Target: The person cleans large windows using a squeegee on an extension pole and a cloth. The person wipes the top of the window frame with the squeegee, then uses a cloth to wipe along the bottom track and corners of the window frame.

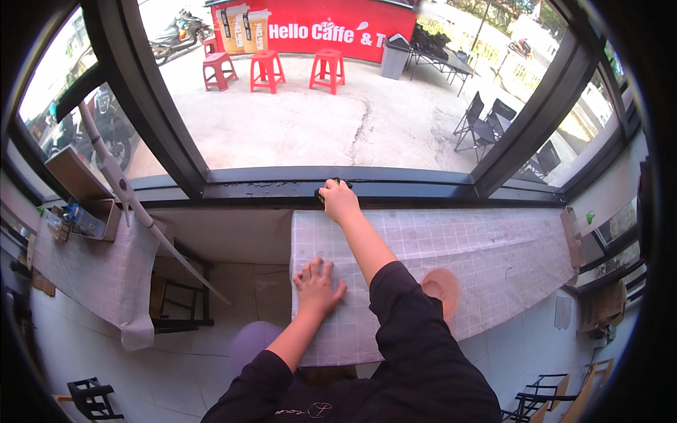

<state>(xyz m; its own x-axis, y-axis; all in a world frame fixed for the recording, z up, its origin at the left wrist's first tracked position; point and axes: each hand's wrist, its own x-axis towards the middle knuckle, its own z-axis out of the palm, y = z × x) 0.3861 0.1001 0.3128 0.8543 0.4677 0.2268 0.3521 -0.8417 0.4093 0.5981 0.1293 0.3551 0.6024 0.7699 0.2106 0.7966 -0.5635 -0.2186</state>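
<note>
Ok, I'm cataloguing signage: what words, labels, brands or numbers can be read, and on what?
I won't copy wording, but it stands here:
Red banner: large white lettering, readable, running up to the grey bin.
Printed cups on the banner: smaller sideways lettering, partly readable.
Black top: white script, too small to read.

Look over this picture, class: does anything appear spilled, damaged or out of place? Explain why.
Wet-looking streaks mark the dark window ledge, left of the right hand, breaking up its otherwise smooth surface. Outside, a jagged crack runs through the pale paving, which looks damaged.
</note>
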